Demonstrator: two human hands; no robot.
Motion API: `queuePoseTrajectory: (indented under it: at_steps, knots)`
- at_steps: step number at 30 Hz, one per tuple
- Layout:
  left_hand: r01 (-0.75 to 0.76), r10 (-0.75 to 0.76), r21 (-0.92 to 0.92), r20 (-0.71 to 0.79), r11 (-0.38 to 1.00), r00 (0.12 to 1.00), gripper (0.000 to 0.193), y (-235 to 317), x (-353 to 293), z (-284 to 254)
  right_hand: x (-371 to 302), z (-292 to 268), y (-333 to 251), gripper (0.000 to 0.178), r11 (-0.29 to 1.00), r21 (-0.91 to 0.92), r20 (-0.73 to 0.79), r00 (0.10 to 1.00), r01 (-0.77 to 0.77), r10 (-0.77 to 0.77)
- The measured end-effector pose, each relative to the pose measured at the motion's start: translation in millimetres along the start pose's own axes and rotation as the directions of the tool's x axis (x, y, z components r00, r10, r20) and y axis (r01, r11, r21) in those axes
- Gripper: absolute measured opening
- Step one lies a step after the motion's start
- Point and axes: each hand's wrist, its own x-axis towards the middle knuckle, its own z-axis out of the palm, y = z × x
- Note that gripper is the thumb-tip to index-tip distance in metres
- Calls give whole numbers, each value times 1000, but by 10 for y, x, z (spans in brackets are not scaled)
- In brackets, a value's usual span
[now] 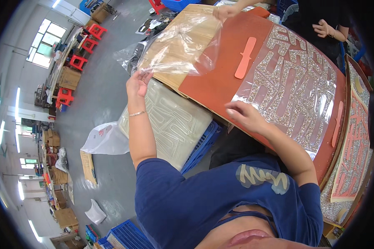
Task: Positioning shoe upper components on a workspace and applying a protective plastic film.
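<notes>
My left hand (pixel 138 85) is closed on the near-left edge of a clear plastic film (pixel 179 45). The crinkled film hangs over a light wooden board (pixel 182 31). A co-worker's hand (pixel 225 12) is at the film's far end. My right hand (pixel 250 117), fingers stretched out and holding nothing I can see, hovers by the near edge of a clear sheet with glitter (pixel 287 91). Silver-gold glitter surrounds bare elongated shapes on this sheet, which lies on a red-brown mat (pixel 207 79). An orange-pink cut strip (pixel 245 58) rests on the mat.
Below my left arm, a clear sheet with raised outlines (pixel 166 120) tops a stack over a blue crate (pixel 203 143). At right stands a glitter-filled tray (pixel 334 207) with a pink stencil (pixel 351 157). Another person's hand (pixel 324 29) is across the table. Red stools (pixel 78 62) line the left.
</notes>
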Motion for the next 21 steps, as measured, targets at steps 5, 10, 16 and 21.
queuePoseTrajectory:
  at_steps: [5,10,16,21]
  knots:
    - [-23,55,-151,214,988,975,20,120,-801,496,424,117,-198,57,860,490,112,988,-144,102]
    - [-241,253,-82,400,967,881,21,-379,-1592,1299,148,-58,-569,75,609,792,-51,999,42,-2]
    - [-540,434,16,575,841,694,18,-1267,-2109,1975,-502,-680,-604,57,495,757,-523,850,426,68]
    - [-725,445,29,773,688,452,16,-1604,-2379,2349,-1128,-1078,-551,46,774,483,-698,713,409,59]
